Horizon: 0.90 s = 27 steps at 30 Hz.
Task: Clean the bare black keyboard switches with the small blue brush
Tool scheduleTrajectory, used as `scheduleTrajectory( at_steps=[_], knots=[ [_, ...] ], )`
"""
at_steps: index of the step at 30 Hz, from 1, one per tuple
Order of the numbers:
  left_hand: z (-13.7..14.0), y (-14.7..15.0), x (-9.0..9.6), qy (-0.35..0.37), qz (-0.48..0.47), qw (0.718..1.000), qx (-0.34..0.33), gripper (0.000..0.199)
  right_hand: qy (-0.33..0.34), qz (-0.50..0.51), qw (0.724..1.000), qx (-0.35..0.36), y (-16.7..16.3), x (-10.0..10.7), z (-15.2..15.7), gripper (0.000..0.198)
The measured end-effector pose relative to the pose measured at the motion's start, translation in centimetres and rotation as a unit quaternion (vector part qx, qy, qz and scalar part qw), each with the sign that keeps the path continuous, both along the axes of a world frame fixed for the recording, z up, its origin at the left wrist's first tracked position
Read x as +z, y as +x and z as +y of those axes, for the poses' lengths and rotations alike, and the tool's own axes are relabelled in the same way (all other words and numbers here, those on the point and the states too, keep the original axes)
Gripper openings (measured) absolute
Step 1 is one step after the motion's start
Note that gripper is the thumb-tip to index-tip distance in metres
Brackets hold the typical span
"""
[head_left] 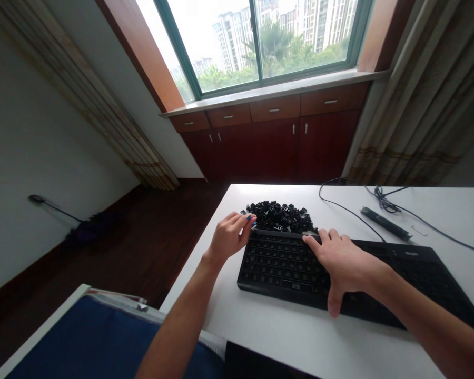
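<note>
A black keyboard [284,263] lies flat on the white table, its key positions bare across the left part. Just behind its left half is a heap of loose black keycaps [278,215]. My left hand [231,234] is pinched on a small blue piece by the keyboard's back left corner, beside the heap; what kind of piece it is I cannot make out. Across the middle of the keyboard rests my right hand [345,263], fingers spread, thumb near the front edge and fingertips at the back edge. It covers part of the keys.
Behind the keyboard on the white table [229,316] lie a long black strip [385,223], a thin bent metal piece [418,230] and a looping black cable [387,202]. A blue-covered frame [82,337] stands at the table's left. Wooden cabinets [276,147] line the window wall.
</note>
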<state>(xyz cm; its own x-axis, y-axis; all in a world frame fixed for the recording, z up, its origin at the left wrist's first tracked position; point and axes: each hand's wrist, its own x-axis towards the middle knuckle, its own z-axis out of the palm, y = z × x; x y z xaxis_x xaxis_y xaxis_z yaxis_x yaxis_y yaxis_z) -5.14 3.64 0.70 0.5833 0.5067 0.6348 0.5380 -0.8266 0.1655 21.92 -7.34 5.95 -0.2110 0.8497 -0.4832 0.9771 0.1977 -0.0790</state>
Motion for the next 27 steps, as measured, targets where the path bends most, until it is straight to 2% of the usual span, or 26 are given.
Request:
scheduleTrajectory(
  at_steps=[6,12,15,17,22,27],
  knots=[
    [-0.4,0.4,0.1,-0.065,-0.020,0.998,-0.016,0.014,0.010,0.009,1.000,0.001,0.0,-0.2,0.0,0.148],
    [-1.3,1.2,0.7,-0.148,-0.036,0.984,-0.093,0.017,0.013,0.005,1.000,0.001,0.0,-0.5,0.1,0.149],
    [-1.3,1.2,0.8,-0.174,-0.033,0.978,-0.108,0.018,0.011,0.006,1.000,-0.001,0.1,-0.5,0.1,0.149],
    [-1.2,1.0,0.8,-0.159,-0.022,0.981,-0.109,0.017,0.010,0.008,1.000,-0.003,0.1,-0.5,0.1,0.150],
    [-0.6,0.3,0.7,-0.066,0.019,0.993,-0.096,0.012,0.009,0.001,1.000,0.002,0.0,-0.4,0.1,0.152],
    [-0.1,-0.3,0.5,-0.001,0.035,0.999,-0.038,0.011,0.005,0.006,1.000,0.000,-0.1,-0.1,0.0,0.150]
  ],
)
